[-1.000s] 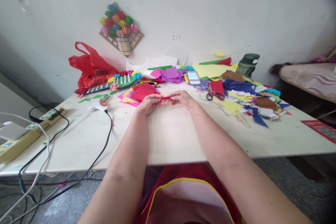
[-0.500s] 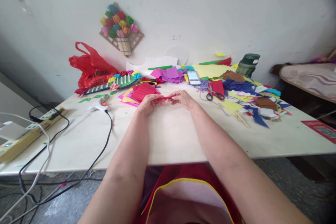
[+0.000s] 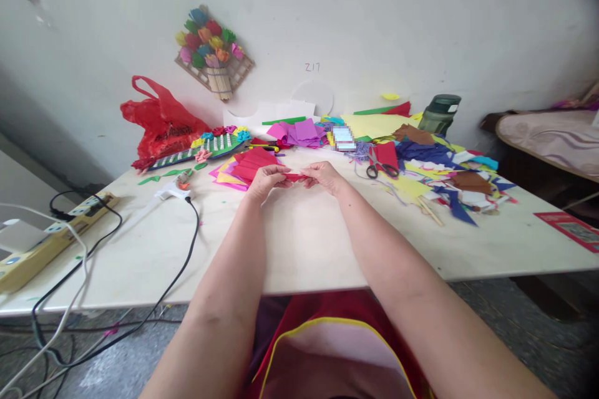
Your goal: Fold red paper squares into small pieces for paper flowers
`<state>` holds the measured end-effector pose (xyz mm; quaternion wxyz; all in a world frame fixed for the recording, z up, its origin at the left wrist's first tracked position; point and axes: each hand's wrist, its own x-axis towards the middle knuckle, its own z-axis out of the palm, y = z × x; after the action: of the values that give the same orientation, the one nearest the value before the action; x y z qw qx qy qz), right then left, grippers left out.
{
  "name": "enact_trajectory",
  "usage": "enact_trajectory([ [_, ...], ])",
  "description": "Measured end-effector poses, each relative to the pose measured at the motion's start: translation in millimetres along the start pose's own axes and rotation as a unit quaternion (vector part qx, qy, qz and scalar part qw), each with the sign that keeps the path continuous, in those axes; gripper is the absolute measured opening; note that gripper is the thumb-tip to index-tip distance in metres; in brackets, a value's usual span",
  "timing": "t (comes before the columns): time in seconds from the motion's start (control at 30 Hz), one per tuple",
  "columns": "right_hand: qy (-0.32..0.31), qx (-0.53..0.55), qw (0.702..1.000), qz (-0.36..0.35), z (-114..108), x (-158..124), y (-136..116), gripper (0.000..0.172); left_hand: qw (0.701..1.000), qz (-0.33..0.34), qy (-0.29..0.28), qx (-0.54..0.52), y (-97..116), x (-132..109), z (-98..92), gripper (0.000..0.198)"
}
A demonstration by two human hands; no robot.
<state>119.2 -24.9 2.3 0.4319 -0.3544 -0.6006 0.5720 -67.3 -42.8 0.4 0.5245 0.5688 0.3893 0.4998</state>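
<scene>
Between my fingers, just above the table, stretches a narrow piece of red crepe paper (image 3: pixel 294 177). My left hand (image 3: pixel 269 182) pinches its left end, and my right hand (image 3: pixel 322 177) pinches the right end. The fingertips partly hide it. Behind my left hand lies a stack of red, yellow and pink paper sheets (image 3: pixel 250 165). Scissors (image 3: pixel 381 165) with dark handles rest to the right of my right hand, partly over a red paper piece (image 3: pixel 387 153).
A hot glue gun (image 3: pixel 175 188) with a black cord and a power strip (image 3: pixel 56 243) are on the left. A red plastic bag (image 3: pixel 161 118) stands behind. Paper scraps (image 3: pixel 425 156) heap up on the right before a green bottle (image 3: pixel 440 114). The table edge (image 3: pixel 318 292) is close to me.
The red paper between my hands now shows a wider, flatter face. My fingers have shifted slightly, and the whole view has moved a little.
</scene>
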Motion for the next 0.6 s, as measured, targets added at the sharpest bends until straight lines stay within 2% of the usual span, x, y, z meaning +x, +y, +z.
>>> enact_trajectory([
  [0.23,0.014,-0.013,1.0,-0.018,-0.9,4.3,5.7,0.023,0.999,0.008,0.021,0.023,2.6,-1.4,2.1,0.031],
  [0.47,0.012,-0.018,1.0,-0.022,-0.1,5.1,6.0,0.024,1.0,-0.002,0.017,0.004,1.2,0.4,-0.5,0.033],
  [0.6,0.004,-0.038,0.999,-0.028,4.9,1.1,1.2,0.022,0.996,-0.018,0.022,0.08,2.0,-1.4,1.0,0.038],
])
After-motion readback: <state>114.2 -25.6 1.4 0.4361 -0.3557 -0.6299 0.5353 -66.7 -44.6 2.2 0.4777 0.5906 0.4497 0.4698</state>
